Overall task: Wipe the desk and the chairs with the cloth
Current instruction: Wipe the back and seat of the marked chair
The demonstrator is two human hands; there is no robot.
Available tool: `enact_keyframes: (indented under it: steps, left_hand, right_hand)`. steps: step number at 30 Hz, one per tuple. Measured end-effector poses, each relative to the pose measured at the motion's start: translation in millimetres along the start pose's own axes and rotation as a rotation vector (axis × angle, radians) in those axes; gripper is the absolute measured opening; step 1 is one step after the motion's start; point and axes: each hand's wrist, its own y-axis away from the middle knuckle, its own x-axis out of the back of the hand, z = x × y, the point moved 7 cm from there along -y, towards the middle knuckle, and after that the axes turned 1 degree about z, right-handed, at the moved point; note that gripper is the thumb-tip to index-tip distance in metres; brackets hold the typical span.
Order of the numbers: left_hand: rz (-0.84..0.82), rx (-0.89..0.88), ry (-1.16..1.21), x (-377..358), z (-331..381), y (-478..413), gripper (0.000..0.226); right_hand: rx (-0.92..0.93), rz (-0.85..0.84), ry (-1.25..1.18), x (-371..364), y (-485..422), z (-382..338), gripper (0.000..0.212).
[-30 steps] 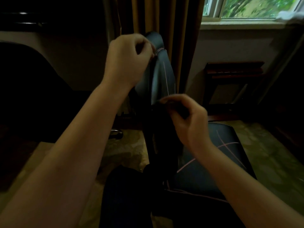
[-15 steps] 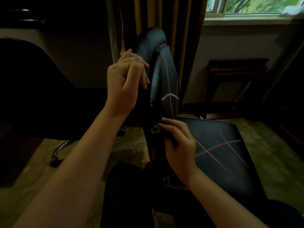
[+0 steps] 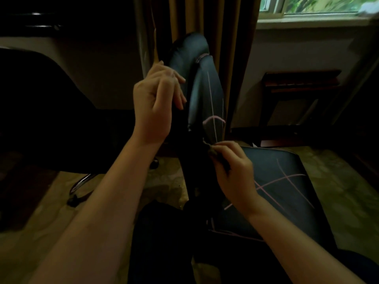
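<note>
A black chair with pink stitching stands in front of me, its backrest seen almost edge-on and its seat to the right. My left hand holds the rear edge of the backrest about halfway up, fingers bent over it. My right hand pinches a small dark cloth against the lower end of the backrest, where it meets the seat. Most of the cloth is hidden inside the fingers.
A second dark chair with a chrome base stands at the left. Brown curtains hang behind, with a window at the upper right and a dark wooden stand below it. My dark-trousered legs are over the patterned carpet.
My left hand has slid down from the top of the backrest to its middle. My right hand with the cloth has moved down the backrest's edge to its base.
</note>
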Motion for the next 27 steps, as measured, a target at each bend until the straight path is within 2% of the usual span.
enact_keyframes:
  steps: [3, 7, 11, 16, 22, 24, 27]
  left_hand:
    - [-0.004, 0.007, 0.007, -2.8, -0.4, 1.3, 0.047]
    - [0.01, -0.011, -0.001, 0.6, 3.4, 2.9, 0.044]
    - [0.005, -0.004, -0.013, 3.3, 1.6, 3.1, 0.045]
    - [0.002, 0.0, 0.0, -0.3, 0.4, 2.0, 0.045]
    - [0.019, 0.001, 0.012, -0.9, 3.0, 3.1, 0.043]
    - [0.011, -0.006, 0.003, 1.1, 4.4, 4.8, 0.042]
    - [0.023, -0.002, 0.0, 3.0, 5.1, 5.2, 0.042]
  right_hand:
    - [0.07, 0.009, 0.022, 9.7, -28.9, -23.4, 0.016]
    - [0.113, 0.065, -0.086, -1.3, -52.5, -56.1, 0.019]
    - [0.045, 0.13, -0.103, -11.1, -27.2, -32.5, 0.018]
    - [-0.018, 0.001, 0.0, -0.9, -2.5, 2.6, 0.018]
    - [0.1, 0.14, -0.052, 14.0, -56.6, -50.4, 0.021]
    - [0.142, 0.115, -0.052, -0.8, -48.1, -60.0, 0.024]
    - [0.113, 0.101, -0.044, -13.0, -12.3, -41.7, 0.031]
